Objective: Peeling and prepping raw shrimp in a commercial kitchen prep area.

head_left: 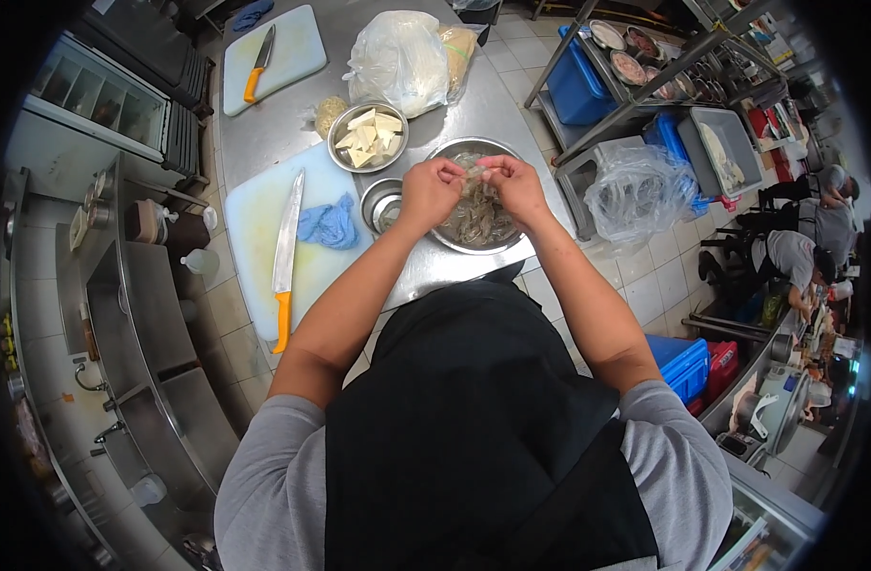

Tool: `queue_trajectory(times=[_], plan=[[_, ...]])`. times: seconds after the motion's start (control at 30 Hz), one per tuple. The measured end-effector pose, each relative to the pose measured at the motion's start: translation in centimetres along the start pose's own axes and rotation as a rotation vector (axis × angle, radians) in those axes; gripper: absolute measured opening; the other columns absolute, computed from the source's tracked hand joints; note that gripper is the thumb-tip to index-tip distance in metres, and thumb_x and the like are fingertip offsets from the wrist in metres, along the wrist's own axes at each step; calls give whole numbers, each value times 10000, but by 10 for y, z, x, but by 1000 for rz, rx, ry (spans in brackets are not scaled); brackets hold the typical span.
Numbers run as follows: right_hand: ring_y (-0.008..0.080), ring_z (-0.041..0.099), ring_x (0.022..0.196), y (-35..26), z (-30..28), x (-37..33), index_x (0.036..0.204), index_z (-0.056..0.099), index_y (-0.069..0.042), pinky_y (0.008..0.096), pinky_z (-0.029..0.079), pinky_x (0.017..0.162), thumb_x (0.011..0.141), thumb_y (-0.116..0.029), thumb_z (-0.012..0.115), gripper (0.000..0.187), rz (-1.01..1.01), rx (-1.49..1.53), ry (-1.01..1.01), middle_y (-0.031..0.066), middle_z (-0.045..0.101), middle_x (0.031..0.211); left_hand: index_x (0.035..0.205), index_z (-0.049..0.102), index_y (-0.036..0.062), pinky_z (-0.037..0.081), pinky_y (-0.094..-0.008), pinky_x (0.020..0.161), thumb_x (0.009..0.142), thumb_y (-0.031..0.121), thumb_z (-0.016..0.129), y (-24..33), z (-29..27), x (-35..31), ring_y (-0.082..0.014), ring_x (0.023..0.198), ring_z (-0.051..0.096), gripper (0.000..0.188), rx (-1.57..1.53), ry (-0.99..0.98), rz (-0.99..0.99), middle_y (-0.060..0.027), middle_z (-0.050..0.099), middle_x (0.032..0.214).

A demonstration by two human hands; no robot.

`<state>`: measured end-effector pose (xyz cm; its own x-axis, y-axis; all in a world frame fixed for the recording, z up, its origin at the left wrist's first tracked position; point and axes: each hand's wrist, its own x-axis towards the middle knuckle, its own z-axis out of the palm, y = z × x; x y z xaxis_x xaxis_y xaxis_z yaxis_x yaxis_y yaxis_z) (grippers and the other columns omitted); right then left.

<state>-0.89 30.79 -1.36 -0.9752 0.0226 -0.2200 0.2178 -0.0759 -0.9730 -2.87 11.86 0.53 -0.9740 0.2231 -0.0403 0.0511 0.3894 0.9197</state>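
Both my hands hover over a steel bowl (450, 150) full of grey raw shrimp on a steel table (293, 119). My left hand (431, 188) and my right hand (514, 183) pinch a single shrimp (473, 173) between their fingertips, just above the bowl. Left of this bowl stands a small steel bowl (380, 203). Behind it a second steel bowl (367, 136) holds pale cut pieces.
A white cutting board (257, 228) carries a long orange-handled knife (285, 257) and a blue cloth (329, 225). Farther back lie another board with a knife (258, 64) and plastic bags (399, 59). A clear bag (637, 193) and blue crates (576, 84) sit right. People work at far right.
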Motion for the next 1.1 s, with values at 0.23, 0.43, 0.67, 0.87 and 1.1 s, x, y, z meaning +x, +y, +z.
queue_trajectory(times=[0.23,0.43,0.67,0.87,1.1], plan=[[288,655,992,6,11,7,1008,748,-87,434,488,884,827,-77,653,204,-485,-1195,123,75,733,983,826,774,96,450,-466,849,796,103,682,-24,1,-15,-292,852,674,97,869,21,607,-82,726,834],[260,620,1053,22,22,7,889,782,-151,443,426,938,852,-176,600,188,-606,-1629,-40,37,728,981,794,776,83,389,-494,978,844,120,596,-32,9,-14,-266,908,694,190,1044,-273,526,-105,747,877],[296,701,889,-33,20,7,914,763,-99,420,521,799,845,-142,683,113,-394,-1265,-108,100,754,914,940,714,43,549,-430,744,797,17,673,-11,-10,-7,-329,810,715,151,532,-23,378,-144,718,855],[142,689,765,-17,11,21,937,731,-15,314,534,715,933,-132,703,120,-180,-430,-192,61,750,840,1167,738,50,569,-392,765,796,120,823,13,-24,4,-306,827,724,386,126,39,353,-159,728,858],[78,573,729,-35,20,16,881,719,-41,270,464,715,993,-248,668,241,68,-309,-329,-6,686,766,1140,774,73,552,-299,739,822,112,814,19,-48,-3,-161,835,712,323,49,-114,199,-145,756,933]])
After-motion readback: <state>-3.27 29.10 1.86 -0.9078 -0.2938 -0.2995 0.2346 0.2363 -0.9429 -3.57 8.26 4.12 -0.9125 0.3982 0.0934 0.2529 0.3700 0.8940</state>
